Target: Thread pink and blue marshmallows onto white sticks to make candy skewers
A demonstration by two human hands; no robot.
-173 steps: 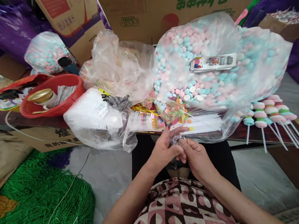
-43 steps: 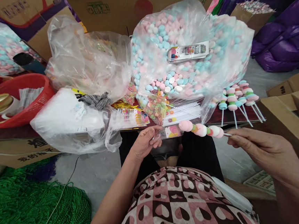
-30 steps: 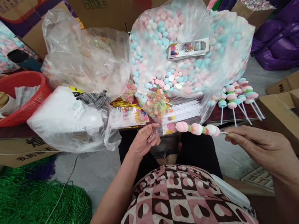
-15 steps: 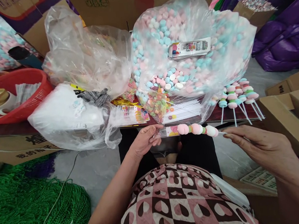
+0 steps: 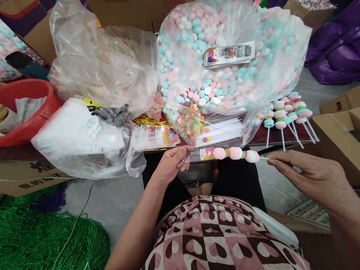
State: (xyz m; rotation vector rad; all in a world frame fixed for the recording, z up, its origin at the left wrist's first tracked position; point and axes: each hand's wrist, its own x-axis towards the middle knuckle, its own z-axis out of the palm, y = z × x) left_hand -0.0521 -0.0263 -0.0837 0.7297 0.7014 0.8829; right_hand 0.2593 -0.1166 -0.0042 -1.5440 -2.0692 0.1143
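Between finger and thumb, my left hand [image 5: 172,165] pinches the end of a clear printed candy sleeve [image 5: 195,155]. Pink and white marshmallows with gummy rings between them make up a marshmallow skewer [image 5: 236,153], lying level in line with the sleeve. My right hand [image 5: 309,172] is closed on the skewer's white stick at its right end. Some of the marshmallows appear to lie inside the sleeve, though the clear film makes its edge hard to see. Past the hands, white sticks [image 5: 224,131] and flat printed sleeves [image 5: 159,135] lie on the table.
Finished-looking skewers [image 5: 280,113] lie at the table's right edge. Behind are a large bag of marshmallows [image 5: 203,36] with a bundle of printed sleeves [image 5: 229,55] on top, and a red basket [image 5: 44,115] at left. An open carton [image 5: 350,141] stands right; green cord [image 5: 51,247] covers the left floor.
Both hands keep their grip, and the skewer has shifted very slightly left towards my left hand. The whole view has moved a little.
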